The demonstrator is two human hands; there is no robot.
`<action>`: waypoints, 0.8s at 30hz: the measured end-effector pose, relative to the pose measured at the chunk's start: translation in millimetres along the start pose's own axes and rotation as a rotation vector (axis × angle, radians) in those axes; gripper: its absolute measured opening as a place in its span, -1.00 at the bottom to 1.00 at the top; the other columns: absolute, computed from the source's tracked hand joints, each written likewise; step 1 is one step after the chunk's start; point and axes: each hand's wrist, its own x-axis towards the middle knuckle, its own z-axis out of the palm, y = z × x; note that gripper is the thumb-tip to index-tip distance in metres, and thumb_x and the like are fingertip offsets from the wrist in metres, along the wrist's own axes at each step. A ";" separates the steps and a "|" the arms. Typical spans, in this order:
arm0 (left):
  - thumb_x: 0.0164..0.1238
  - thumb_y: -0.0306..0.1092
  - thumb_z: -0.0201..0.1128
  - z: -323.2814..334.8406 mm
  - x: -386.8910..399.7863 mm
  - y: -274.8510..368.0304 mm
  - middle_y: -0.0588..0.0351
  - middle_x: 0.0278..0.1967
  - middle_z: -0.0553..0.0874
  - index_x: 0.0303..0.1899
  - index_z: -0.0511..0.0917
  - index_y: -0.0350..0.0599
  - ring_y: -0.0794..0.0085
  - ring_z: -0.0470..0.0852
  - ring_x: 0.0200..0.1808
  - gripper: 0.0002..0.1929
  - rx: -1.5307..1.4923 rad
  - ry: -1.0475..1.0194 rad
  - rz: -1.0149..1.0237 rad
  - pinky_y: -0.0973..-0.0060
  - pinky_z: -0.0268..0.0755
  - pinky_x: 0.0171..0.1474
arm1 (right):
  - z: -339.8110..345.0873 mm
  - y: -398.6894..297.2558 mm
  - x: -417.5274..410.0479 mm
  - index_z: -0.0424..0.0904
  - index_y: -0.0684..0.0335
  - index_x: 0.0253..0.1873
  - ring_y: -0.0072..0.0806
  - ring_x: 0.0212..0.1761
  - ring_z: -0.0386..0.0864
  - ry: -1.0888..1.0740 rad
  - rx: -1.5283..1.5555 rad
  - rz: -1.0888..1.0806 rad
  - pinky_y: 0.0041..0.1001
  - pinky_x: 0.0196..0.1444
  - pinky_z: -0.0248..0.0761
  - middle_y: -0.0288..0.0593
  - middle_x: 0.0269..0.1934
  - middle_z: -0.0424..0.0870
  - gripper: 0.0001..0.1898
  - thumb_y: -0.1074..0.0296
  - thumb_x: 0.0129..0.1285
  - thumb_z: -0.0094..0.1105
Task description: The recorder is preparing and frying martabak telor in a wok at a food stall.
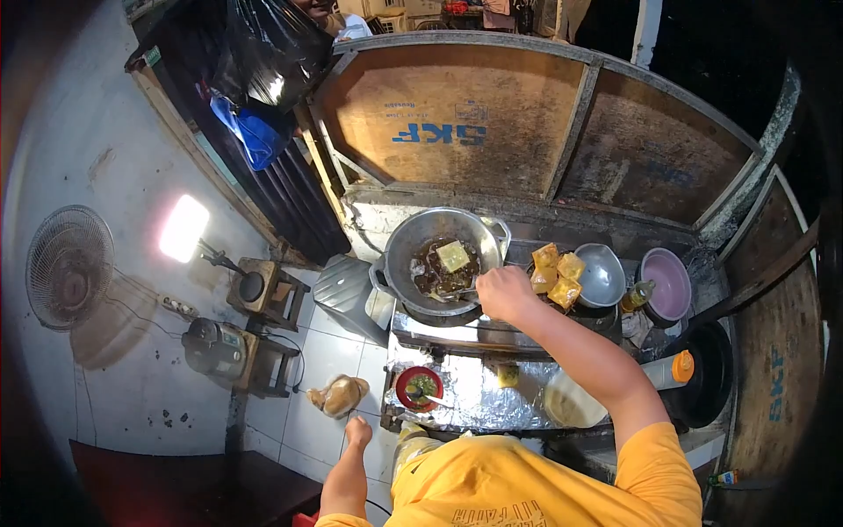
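Observation:
My right hand point(507, 294) grips the handle of a metal cooking utensil point(461, 292), whose end dips into dark oil in a large two-handled aluminium wok point(398, 253). A pale square piece of food point(453, 257) with green flecks floats in the oil. Just right of that hand sit several golden-brown fried squares point(565, 290). My left hand point(358, 431) hangs low with curled fingers, close to a clear plastic bag point(339, 395) of tan items; whether it touches the bag cannot be made out.
Foil covers the counter point(461, 382), where a red bowl point(419, 388) holds green-flecked liquid and a spoon. Right of the wok are an aluminium pot point(600, 273), an oil bottle point(637, 296) and a mauve basin point(665, 283). A person point(346, 25) stands beyond the wooden panel point(454, 118).

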 end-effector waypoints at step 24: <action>0.37 -0.28 0.15 -57.5 42.1 -70.2 -0.27 -0.30 0.71 -0.10 0.64 -0.29 0.00 0.73 -0.26 -0.73 0.297 0.602 0.358 0.17 0.51 -0.19 | -14.7 -12.7 2.2 0.72 0.20 -0.41 -0.20 -0.31 0.74 0.010 0.003 -0.047 -0.26 -0.25 0.60 -0.04 -0.40 0.74 -0.84 0.41 0.07 0.11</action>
